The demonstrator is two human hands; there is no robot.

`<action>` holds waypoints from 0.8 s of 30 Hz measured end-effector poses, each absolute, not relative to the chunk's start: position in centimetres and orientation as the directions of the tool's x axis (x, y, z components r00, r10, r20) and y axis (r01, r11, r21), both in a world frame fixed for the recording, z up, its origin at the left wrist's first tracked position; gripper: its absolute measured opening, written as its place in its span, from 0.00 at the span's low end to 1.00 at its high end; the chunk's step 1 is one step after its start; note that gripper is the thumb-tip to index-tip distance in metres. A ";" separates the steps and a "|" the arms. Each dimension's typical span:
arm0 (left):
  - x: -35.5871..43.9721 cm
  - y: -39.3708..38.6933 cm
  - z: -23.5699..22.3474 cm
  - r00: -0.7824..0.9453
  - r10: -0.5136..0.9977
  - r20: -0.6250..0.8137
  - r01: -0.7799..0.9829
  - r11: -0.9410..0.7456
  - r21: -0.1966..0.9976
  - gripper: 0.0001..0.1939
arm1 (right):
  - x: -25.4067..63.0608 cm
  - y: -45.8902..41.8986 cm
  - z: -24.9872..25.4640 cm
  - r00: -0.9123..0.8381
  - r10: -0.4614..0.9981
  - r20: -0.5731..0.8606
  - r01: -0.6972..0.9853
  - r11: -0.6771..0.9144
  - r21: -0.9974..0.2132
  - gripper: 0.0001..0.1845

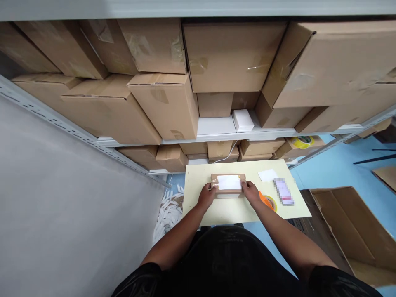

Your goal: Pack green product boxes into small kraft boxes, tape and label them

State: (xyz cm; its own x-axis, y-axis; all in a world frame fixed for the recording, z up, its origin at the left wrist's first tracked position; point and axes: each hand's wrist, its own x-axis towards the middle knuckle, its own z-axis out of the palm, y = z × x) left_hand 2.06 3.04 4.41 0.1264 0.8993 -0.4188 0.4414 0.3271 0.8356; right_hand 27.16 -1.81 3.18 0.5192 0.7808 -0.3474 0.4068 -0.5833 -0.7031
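Observation:
A small brown cardboard box [228, 192] rests on the pale yellow table [198, 212] in front of me. On its top lies a white label [229, 182], and clear tape glints near its left end. My left hand [207, 194] grips the box's left end, fingers closed against it. At the opposite end, my right hand [250, 192] holds the box with its fingers on the top edge and side. Just right of that hand lies an orange tape dispenser [265, 201] with a yellow tape roll [272, 203], partly hidden by my right forearm.
A white paper [267, 175] and a blurred-out phone-like object [284, 192] lie on the table's right side. Shelves of cardboard boxes [232, 57] rise behind. White scraps [168, 212] heap on the floor at left; a large open carton [349, 222] stands at right.

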 end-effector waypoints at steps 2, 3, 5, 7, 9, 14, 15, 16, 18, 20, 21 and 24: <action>2.1 3.5 5.1 0.163 0.911 -0.379 0.450 0.273 0.850 0.17 | 26.9 -2.2 4.2 0.540 0.777 -0.323 0.386 -0.570 -0.725 0.22; 2.2 3.7 5.5 0.180 0.916 -0.358 0.451 0.247 0.858 0.18 | 26.8 -2.3 4.9 0.556 0.771 -0.309 0.374 -0.565 -0.736 0.22; 2.4 4.4 6.5 0.216 0.924 -0.317 0.441 0.197 0.876 0.18 | 26.6 -2.7 6.2 0.588 0.759 -0.280 0.351 -0.551 -0.757 0.23; 2.6 5.1 7.8 0.257 0.927 -0.275 0.428 0.145 0.892 0.19 | 26.6 -3.1 7.4 0.625 0.742 -0.242 0.326 -0.530 -0.783 0.24; 3.1 5.8 9.3 0.289 0.927 -0.240 0.434 0.097 0.896 0.20 | 26.6 -3.7 8.6 0.671 0.711 -0.211 0.286 -0.511 -0.811 0.27; 5.9 6.8 12.9 0.337 0.926 -0.172 0.481 -0.012 0.877 0.24 | 28.3 -5.6 11.0 0.741 0.643 -0.195 0.156 -0.447 -0.881 0.30; 6.8 6.7 13.6 0.352 0.923 -0.156 0.478 -0.034 0.878 0.24 | 29.1 -6.1 11.4 0.752 0.634 -0.180 0.149 -0.429 -0.891 0.30; 7.9 6.6 14.3 0.370 0.918 -0.141 0.471 -0.054 0.881 0.24 | 30.0 -6.7 11.7 0.765 0.624 -0.159 0.153 -0.416 -0.896 0.30; 10.3 6.1 15.5 0.406 0.906 -0.118 0.455 -0.088 0.886 0.25 | 32.1 -7.9 12.3 0.791 0.601 -0.114 0.179 -0.406 -0.896 0.31; 13.1 5.3 16.6 0.438 0.893 -0.102 0.443 -0.115 0.889 0.24 | 34.7 -9.5 12.7 0.810 0.582 -0.073 0.209 -0.402 -0.892 0.33; 14.7 4.8 17.1 0.454 0.886 -0.094 0.438 -0.129 0.890 0.24 | 36.0 -10.4 13.0 0.819 0.571 -0.057 0.215 -0.399 -0.891 0.34; 19.8 3.0 18.1 0.498 0.865 -0.060 0.415 -0.177 0.892 0.24 | 40.3 -13.4 13.6 0.843 0.537 -0.033 0.207 -0.381 -0.901 0.35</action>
